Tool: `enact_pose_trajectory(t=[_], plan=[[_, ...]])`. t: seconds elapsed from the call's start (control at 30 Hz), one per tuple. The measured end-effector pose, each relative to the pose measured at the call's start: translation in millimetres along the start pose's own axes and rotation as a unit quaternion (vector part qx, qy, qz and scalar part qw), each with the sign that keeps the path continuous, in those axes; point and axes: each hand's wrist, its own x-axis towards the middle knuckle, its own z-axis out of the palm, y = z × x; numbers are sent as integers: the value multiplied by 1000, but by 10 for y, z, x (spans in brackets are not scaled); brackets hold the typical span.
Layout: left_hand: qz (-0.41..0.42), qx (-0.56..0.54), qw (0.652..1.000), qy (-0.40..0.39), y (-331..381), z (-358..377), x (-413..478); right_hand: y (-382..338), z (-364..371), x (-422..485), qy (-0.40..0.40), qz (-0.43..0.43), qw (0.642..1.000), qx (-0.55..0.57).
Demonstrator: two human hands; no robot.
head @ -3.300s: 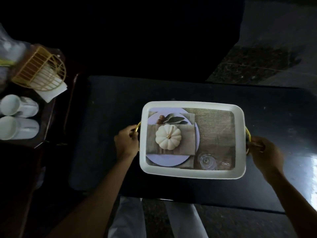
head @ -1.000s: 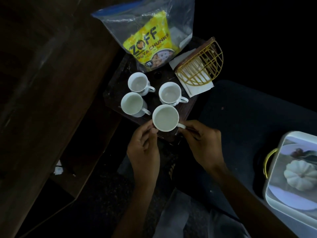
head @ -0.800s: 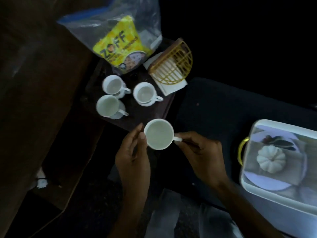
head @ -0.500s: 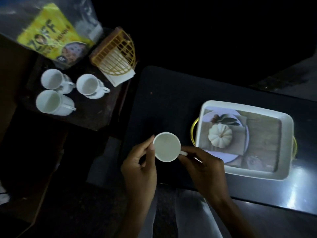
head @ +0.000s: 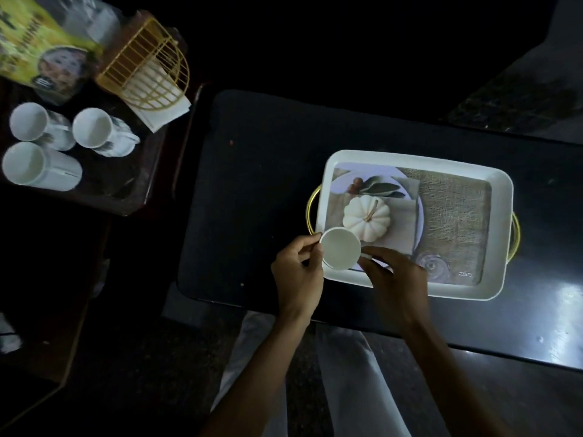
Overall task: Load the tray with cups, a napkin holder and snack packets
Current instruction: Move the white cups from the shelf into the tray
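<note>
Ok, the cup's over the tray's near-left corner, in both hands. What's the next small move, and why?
Probably lower the white cup straight down onto the tray floor in that corner, then let go. The right hand pinches its handle, the left hand steadies the rim, and the cup is over the corner. Whether it touches the floor yet I cannot tell.

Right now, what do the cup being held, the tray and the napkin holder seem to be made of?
Held cup: probably glazed ceramic; plain white, smooth, with a rounded rim.
Tray: likely plastic or melamine; smooth white rim, printed picture on its floor, gold handles that look metal.
Napkin holder: thin wire, likely gold-painted metal; an open grid.
</note>
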Motion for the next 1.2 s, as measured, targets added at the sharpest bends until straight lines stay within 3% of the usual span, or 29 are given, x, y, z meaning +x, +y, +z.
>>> enact_pose_trajectory(t=[0.8, 0.97, 1.07, 1.2], plan=[[-9, 43, 999, 3, -203, 172, -85, 261, -70, 65, -81, 25, 996, -16], [-52, -20, 998, 13, -157, 34, -56, 60, -200, 74, -62, 2, 994, -88], [-66, -75, 994, 34, -46, -183, -10, -170, -224, 68, -30, 11, 996, -80], [-26, -93, 994, 59, 175, -632, 112, -585, -44, 135, -28, 0, 999, -21]])
